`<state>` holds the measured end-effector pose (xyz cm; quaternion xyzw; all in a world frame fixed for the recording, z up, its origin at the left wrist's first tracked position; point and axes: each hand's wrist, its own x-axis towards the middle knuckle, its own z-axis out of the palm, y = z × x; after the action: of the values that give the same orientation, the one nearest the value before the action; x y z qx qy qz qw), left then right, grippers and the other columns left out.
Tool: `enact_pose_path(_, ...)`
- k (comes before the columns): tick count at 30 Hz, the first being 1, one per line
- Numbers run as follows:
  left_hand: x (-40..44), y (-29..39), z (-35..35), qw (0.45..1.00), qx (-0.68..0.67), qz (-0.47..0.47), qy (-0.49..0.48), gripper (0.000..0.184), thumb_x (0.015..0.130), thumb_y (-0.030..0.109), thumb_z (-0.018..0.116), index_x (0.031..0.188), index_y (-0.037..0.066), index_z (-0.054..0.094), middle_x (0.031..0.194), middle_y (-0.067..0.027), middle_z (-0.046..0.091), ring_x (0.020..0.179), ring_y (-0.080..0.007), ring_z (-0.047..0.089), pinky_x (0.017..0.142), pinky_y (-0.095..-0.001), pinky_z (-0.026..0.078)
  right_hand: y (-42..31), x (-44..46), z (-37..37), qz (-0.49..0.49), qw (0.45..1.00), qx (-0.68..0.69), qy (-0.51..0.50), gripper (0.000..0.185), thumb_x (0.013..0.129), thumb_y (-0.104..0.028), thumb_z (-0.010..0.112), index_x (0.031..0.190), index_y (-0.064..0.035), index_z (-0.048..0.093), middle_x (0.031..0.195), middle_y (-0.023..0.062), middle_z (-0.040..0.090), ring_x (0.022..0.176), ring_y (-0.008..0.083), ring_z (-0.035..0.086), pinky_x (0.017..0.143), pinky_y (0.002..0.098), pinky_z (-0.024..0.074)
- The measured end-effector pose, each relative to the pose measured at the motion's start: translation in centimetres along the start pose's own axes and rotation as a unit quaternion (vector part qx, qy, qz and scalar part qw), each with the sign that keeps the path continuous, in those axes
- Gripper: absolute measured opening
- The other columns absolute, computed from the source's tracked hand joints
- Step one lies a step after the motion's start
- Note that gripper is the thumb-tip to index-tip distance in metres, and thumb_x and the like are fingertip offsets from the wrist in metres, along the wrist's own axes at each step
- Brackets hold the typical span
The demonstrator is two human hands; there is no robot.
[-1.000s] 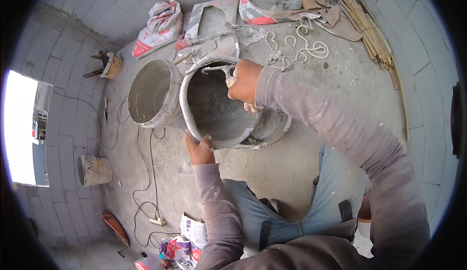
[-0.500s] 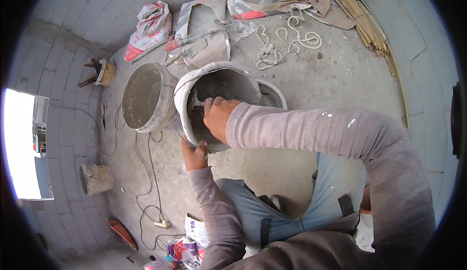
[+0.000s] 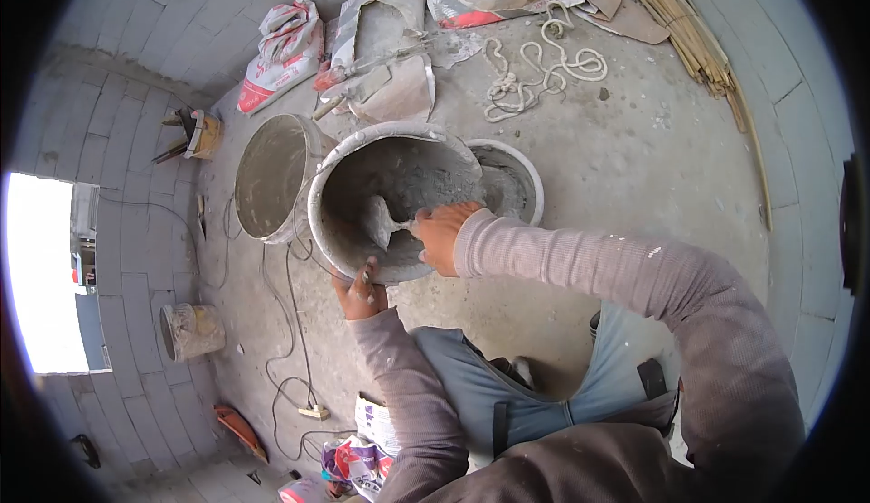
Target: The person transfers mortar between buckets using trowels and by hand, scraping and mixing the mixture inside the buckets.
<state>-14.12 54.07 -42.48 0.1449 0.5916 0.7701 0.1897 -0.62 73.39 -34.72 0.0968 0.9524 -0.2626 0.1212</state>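
Inside the tilted bucket (image 3: 399,130): one mortar-coated trowel (image 3: 378,222), handle held in my right grip (image 3: 446,238); my left grip (image 3: 362,296) clasping the bucket.

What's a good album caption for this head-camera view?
Left hand gripping the large mix-smeared bucket at its rim, right hand holding a grey-caked trowel inside, another bucket alongside.

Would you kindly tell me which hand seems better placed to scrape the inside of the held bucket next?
The right hand, probably: it grips the trowel, whose blade is inside the bucket, while the left hand holds its rim.
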Motion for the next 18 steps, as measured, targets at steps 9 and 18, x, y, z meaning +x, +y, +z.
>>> enact_pose_path(9, -0.4, -2.1, -1.2, 0.993, 0.061, 0.049, -0.088, 0.033, 0.094, 0.014, 0.057, 0.124, 0.001, 0.05, 0.092, -0.0004, 0.054, 0.08, -0.0091, 0.05, 0.074, -0.0233, 0.043, -1.7, -4.9, -0.7, 0.065, 0.967, 0.223, 0.104, 0.045, 0.091, -0.019, 0.06, 0.124, 0.0082, 0.044, 0.101, 0.0276, 0.063, 0.095, 0.0422, 0.064, 0.083, 0.048, 0.0513)
enact_pose_path(18, -1.2, 0.3, 2.1, 0.973, 0.185, 0.055, -0.126, 0.03, 0.1, 0.03, 0.058, 0.106, 0.001, 0.055, 0.079, 0.0044, 0.05, 0.072, -0.0061, 0.046, 0.062, -0.0221, 0.038, -0.3, -4.2, 6.6, -0.008, 0.992, -0.018, 0.123, 0.056, 0.088, -0.011, 0.056, 0.137, 0.0085, 0.039, 0.106, 0.0254, 0.058, 0.083, 0.0389, 0.069, 0.072, 0.0456, 0.0578)
